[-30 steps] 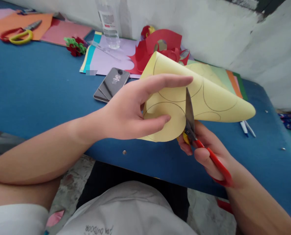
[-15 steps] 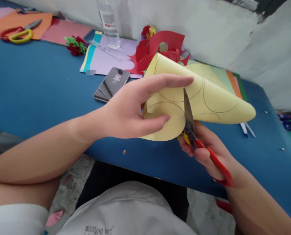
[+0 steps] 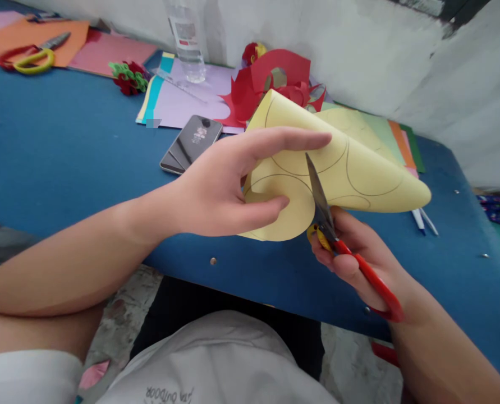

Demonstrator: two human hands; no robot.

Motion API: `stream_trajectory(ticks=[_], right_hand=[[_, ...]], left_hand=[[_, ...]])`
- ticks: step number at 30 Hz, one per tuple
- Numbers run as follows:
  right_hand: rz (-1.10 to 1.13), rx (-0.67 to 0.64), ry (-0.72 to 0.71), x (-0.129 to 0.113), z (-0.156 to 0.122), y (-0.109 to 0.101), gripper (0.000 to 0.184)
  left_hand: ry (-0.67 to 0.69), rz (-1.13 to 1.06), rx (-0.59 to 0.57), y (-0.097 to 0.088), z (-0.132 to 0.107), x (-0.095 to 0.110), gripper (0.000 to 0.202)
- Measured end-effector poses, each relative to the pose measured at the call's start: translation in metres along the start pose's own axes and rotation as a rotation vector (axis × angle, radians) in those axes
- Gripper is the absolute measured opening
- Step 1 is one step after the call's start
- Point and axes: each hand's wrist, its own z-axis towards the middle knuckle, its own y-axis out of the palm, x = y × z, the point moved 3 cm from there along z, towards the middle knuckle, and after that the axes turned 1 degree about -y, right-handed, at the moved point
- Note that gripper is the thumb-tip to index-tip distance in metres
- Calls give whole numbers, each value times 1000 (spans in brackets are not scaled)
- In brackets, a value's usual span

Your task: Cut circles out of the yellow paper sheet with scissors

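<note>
Hands in the head view number two, both at one sheet of yellow paper (image 3: pixel 371 171) held up above the blue desk (image 3: pixel 85 146). The left hand (image 3: pixel 216 196) grips the yellow paper, thumb and forefinger spread wide: the thumb presses a round flap, the forefinger lies along the upper part; the other fingers are hidden. The right hand (image 3: pixel 374 247), at the near side of the yellow paper, curls firmly round the handles of one pair of red-handled scissors (image 3: pixel 341 246), whose blade crosses the sheet beside the flap's curved edge.

Just left of the yellow paper lies one phone (image 3: pixel 195 140). Beyond it to the left stands one clear bottle (image 3: pixel 186 50), and well left rests a second pair of scissors (image 3: pixel 55 41). Red cut paper (image 3: pixel 250 90) sits directly behind it; two pens (image 3: pixel 418 220) lie near its right end.
</note>
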Motion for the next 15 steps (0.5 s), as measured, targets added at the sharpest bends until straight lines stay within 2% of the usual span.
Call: stream_trajectory(ticks=[4, 7, 9, 15], right_hand=[[12, 5, 3, -2, -1, 0, 63], [16, 11, 21, -2, -1, 1, 64], [18, 20, 38, -1, -2, 1, 67], [22, 9, 32, 0, -2, 0, 66]], left_hand=[[-18, -2, -10, -1, 0, -7, 93], [-57, 2, 25, -4, -1, -14, 86], [-100, 3, -6, -5, -2, -17, 89], [-80, -10, -20, -5, 0, -11, 92]])
